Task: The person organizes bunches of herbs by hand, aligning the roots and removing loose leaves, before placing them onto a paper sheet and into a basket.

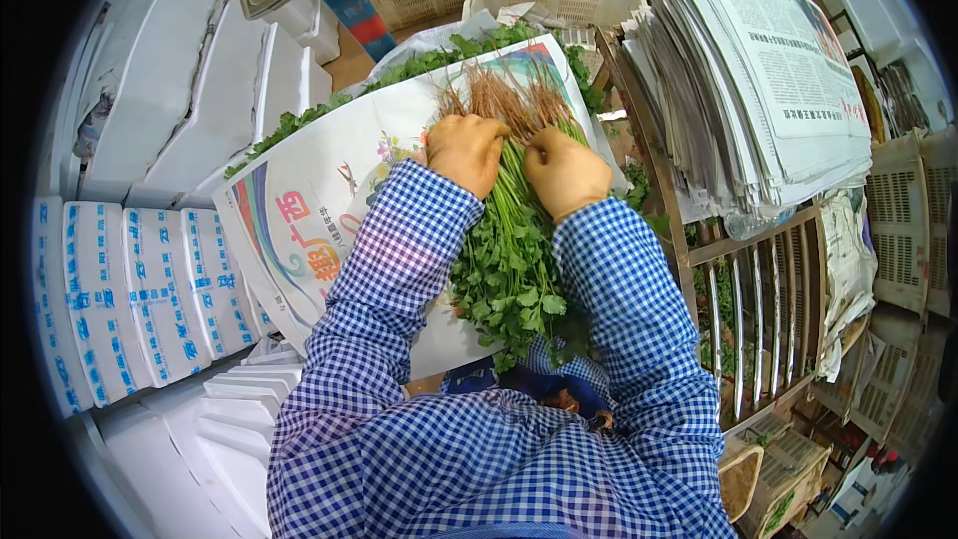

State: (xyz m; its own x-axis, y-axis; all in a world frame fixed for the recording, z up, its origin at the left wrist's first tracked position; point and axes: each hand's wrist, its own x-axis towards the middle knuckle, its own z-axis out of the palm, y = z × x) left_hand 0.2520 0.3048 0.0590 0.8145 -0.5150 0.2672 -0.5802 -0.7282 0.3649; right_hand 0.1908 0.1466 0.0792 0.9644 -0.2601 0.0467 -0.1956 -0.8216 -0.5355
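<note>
Left hand [464, 155] and right hand [569, 175], both bare, are closed on a bundle of slender, green-stemmed leafy herbs [515, 202] in the head view, the left at its 9 o'clock side, the right at its 3 o'clock side. Contact beneath the knuckles is partly hidden; grip force cannot be told. The bundle is laid on a large white paper sheet with multicoloured print [284, 165], off-centre toward 3 o'clock. Its long axis is aligned from 12 to 6 o'clock: thin brown roots [499, 95] are located at 12 o'clock from the grip, broad green leaves [514, 299] at 6 o'clock. Neither hand is clearly nearer; the stems are flanked by both. A thick stack of printed newspapers [778, 90] is positioned at 2 o'clock.
</note>
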